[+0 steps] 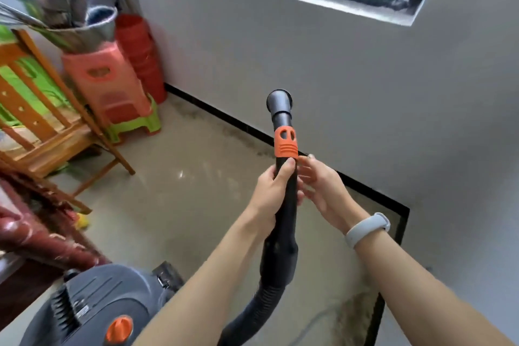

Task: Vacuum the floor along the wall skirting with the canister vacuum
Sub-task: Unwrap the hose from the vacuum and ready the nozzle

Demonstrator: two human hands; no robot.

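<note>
Left hand (273, 187) grips black hose handle (284, 205) below orange collar (286, 143); nozzle end raised. Right hand (318, 187) beside handle, fingers relaxed, fingertips near collar. Canister vacuum (98, 306) on floor, lower left. Metal bucket (92, 28) on stacked stools (112, 87), holds blurred items. Black skirting (224, 118) runs along wall; bare floor (182, 191) between chair (50, 121) and wall.

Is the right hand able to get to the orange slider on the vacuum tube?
Probably yes. The right hand is open beside the tube, fingertips just below the orange slider, with nothing between. The left hand grips lower.
</note>
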